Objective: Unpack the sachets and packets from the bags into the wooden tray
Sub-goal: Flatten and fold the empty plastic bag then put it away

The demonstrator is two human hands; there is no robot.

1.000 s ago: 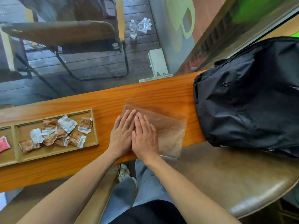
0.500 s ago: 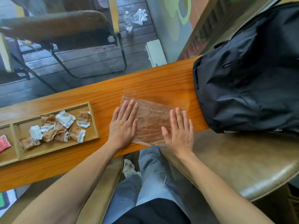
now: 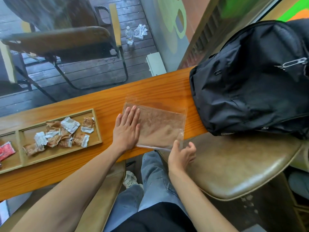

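Observation:
A flat clear plastic bag [image 3: 158, 124] lies on the orange wooden counter [image 3: 103, 101]. My left hand [image 3: 127, 129] rests flat on its left edge, fingers together. At the bag's near right corner, off the counter's edge, my right hand [image 3: 181, 156] pinches the corner between thumb and fingers. The wooden tray [image 3: 97, 129] sits to the left. Its larger compartment holds several brown and white sachets [image 3: 61, 134]. A red packet [image 3: 5, 150] lies in the left compartment.
A black backpack [image 3: 254, 81] lies on the counter's right end and over a brown padded stool [image 3: 234, 166]. Behind the counter is glass, with a chair and a bottle on decking outside. My legs are under the counter.
My right hand slid from beside the left hand across the bag to its near right corner and took hold of it. The left hand stayed pressed on the left edge.

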